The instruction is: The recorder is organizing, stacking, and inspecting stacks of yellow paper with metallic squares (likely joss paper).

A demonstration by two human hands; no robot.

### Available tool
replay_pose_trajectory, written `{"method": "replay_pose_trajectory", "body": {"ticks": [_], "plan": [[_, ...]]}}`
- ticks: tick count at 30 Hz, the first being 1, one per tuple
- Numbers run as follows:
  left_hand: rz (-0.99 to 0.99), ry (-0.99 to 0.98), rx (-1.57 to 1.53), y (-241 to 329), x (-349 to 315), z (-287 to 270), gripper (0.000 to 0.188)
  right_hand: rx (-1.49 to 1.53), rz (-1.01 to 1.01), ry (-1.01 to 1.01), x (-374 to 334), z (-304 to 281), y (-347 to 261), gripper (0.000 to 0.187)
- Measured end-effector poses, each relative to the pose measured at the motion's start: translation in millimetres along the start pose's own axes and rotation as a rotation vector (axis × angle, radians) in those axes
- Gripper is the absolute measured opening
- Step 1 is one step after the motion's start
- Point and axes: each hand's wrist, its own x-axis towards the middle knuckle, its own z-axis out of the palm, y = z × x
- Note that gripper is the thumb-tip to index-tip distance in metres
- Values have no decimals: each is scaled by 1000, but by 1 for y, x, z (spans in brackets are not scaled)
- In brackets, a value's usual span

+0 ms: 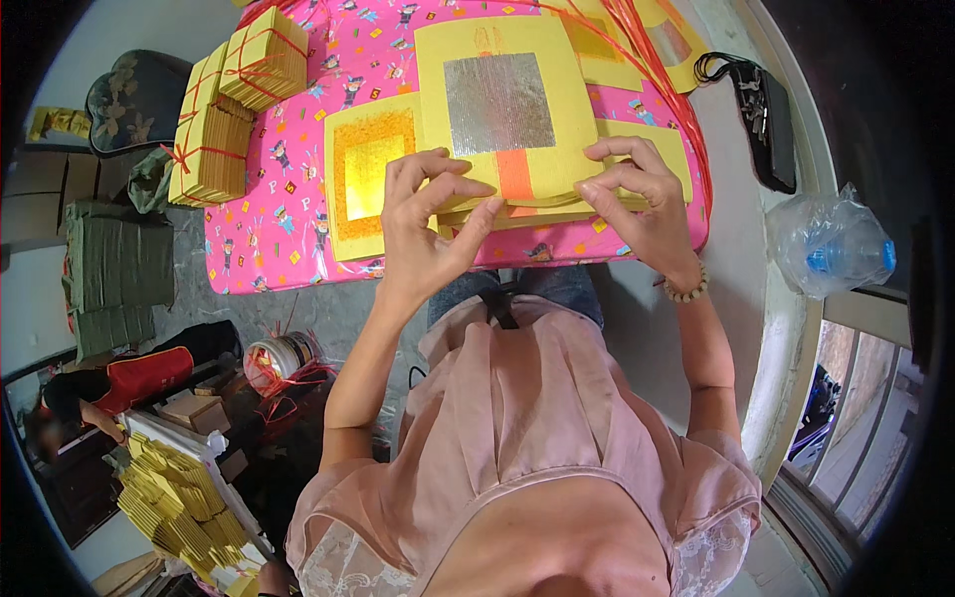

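Observation:
A yellow sheet of joss paper (pixel 582 90) with a silver foil square and an orange stripe lies in front of me, its near edge curled up. My left hand (pixel 428 214) pinches that near edge at its left part, thumb against fingers. At the right part of the same edge, my right hand (pixel 647 204) has a matching pinch. Whether one sheet or a few are between the fingers is hard to see. More yellow paper shows beneath. Left of it lies a gold-foil sheet (pixel 372 174) with an orange border, partly behind my left hand.
Bundles of yellow paper (pixel 214 149) tied with red string stand at the table's left. Red strings (pixel 662 70) trail along the right side of the pink patterned tablecloth (pixel 269 239). A dark pouch with keys (pixel 761 119) and a bagged plastic bottle (pixel 841 249) lie right. Another person (pixel 149 378) works lower left.

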Motion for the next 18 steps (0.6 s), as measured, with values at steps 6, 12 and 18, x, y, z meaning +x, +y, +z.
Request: {"method": "replay_pose_trajectory", "body": {"ticks": [6, 12, 18], "plan": [[133, 9, 107, -4, 4, -4, 25, -31, -74, -30, 3, -6, -1, 19], [76, 24, 18, -9, 5, -4, 33, -117, -191, -32, 4, -8, 1, 45], [72, 39, -114, -18, 7, -2, 30, -46, -168, -15, 5, -2, 7, 40]]}}
